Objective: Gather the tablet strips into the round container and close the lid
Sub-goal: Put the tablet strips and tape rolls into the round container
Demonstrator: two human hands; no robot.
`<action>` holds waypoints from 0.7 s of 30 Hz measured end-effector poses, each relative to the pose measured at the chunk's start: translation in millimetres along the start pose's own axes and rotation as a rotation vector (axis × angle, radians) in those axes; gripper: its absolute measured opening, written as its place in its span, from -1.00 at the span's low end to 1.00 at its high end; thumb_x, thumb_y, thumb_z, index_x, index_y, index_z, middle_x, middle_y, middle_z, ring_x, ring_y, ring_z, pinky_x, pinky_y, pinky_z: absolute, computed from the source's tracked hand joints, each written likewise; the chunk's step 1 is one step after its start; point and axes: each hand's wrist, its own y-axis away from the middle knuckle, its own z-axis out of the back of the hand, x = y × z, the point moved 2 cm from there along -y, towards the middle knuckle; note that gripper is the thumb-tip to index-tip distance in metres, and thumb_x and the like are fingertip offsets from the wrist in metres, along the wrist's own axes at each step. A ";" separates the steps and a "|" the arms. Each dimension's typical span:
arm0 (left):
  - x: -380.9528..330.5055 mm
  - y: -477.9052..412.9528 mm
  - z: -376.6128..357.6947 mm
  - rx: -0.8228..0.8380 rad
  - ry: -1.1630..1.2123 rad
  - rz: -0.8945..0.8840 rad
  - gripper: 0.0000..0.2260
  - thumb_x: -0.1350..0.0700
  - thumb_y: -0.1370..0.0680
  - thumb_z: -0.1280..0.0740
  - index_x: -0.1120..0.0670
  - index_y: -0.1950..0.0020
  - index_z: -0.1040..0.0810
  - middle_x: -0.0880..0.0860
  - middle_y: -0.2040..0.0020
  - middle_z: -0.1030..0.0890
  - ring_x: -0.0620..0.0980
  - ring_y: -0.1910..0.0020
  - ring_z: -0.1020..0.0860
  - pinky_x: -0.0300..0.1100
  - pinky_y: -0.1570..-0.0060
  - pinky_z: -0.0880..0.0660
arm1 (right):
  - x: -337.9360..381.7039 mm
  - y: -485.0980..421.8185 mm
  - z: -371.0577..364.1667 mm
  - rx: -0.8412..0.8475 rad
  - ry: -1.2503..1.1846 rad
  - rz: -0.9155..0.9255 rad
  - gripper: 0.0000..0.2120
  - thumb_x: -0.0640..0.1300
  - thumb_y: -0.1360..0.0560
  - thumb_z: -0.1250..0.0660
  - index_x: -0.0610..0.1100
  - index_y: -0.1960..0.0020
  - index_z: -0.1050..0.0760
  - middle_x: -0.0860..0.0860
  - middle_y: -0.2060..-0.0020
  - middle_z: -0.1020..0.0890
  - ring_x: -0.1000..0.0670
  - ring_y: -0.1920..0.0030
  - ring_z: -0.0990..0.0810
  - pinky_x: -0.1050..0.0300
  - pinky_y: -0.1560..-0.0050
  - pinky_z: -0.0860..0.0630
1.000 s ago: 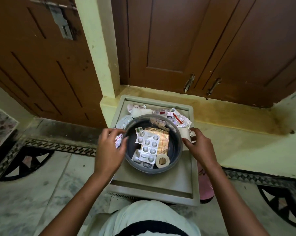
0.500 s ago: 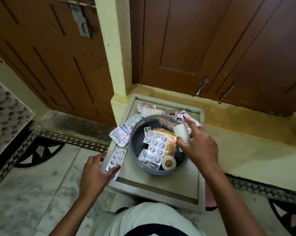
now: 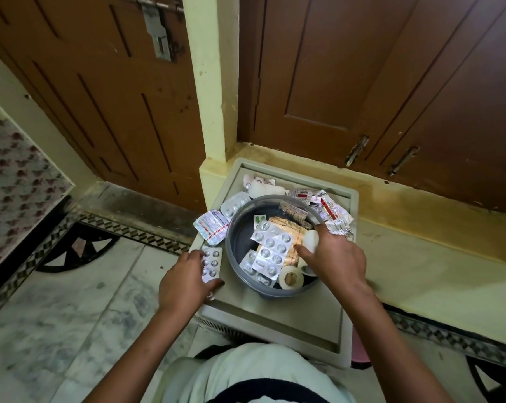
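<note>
on the grey square plastic tabletop (image 3: 289,321) sits a round grey plastic container (image 3: 236,228), lidless and holding several silver foil tablet strips (image 3: 270,250) and a roll of white tape (image 3: 291,277). the right hand (image 3: 331,257) reaches over its rim with fingers closed around a small white cylinder (image 3: 311,239). the left hand (image 3: 185,282) pinches a silver blister strip of round tablets (image 3: 211,264) at the tabletop's left edge. more loose strips (image 3: 212,229) lie beside and behind the container.

I log: shiny foil tablet strips (image 3: 270,251); smooth grey plastic container (image 3: 231,245); matt beige plastic stool (image 3: 275,315); brown painted wooden doors (image 3: 362,82); polished marble floor (image 3: 57,315).
</note>
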 end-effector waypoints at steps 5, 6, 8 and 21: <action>-0.7 -1.1 1.3 0.014 -0.002 -0.033 -0.53 -0.06 -0.30 -0.51 -0.03 -0.14 -0.46 0.06 -0.15 -0.45 0.06 -0.07 -0.48 -0.15 0.11 -0.44 | -4.2 2.6 5.3 -0.035 -0.087 0.021 -0.45 0.25 -0.46 -0.22 -0.02 -0.33 -0.32 -0.11 0.11 -0.67 -0.17 0.08 -0.62 0.11 0.28 -0.38; -1.3 -0.7 1.8 0.014 0.001 -0.034 -0.53 -0.04 -0.30 -0.52 -0.02 -0.13 -0.44 0.06 -0.14 -0.46 0.05 -0.04 -0.50 -0.16 0.14 -0.43 | -5.6 3.7 6.2 -0.050 -0.098 0.020 -0.47 0.24 -0.46 -0.22 -0.01 -0.32 -0.33 -0.12 0.10 -0.67 -0.18 0.07 -0.62 0.10 0.26 -0.40; -1.4 -1.8 3.3 0.020 0.040 -0.023 -0.49 -0.01 -0.27 -0.54 -0.01 -0.11 -0.38 0.04 -0.08 -0.50 0.04 0.03 -0.53 -0.18 0.22 -0.38 | -7.7 4.9 6.1 -0.059 -0.112 0.011 -0.49 0.23 -0.46 -0.23 0.01 -0.32 -0.34 -0.13 0.11 -0.67 -0.19 0.06 -0.62 0.09 0.22 -0.44; -68.8 -15.1 77.8 -0.049 0.420 -0.243 -0.51 0.20 -0.43 -0.42 -0.03 -0.31 -0.37 -0.01 -0.04 -0.57 -0.12 0.09 -0.51 -0.37 0.22 -0.45 | -8.4 2.0 -1.9 -0.014 -0.122 0.008 -0.48 0.21 -0.45 -0.27 -0.02 -0.31 -0.36 -0.09 0.08 -0.68 -0.15 0.06 -0.62 0.08 0.18 -0.49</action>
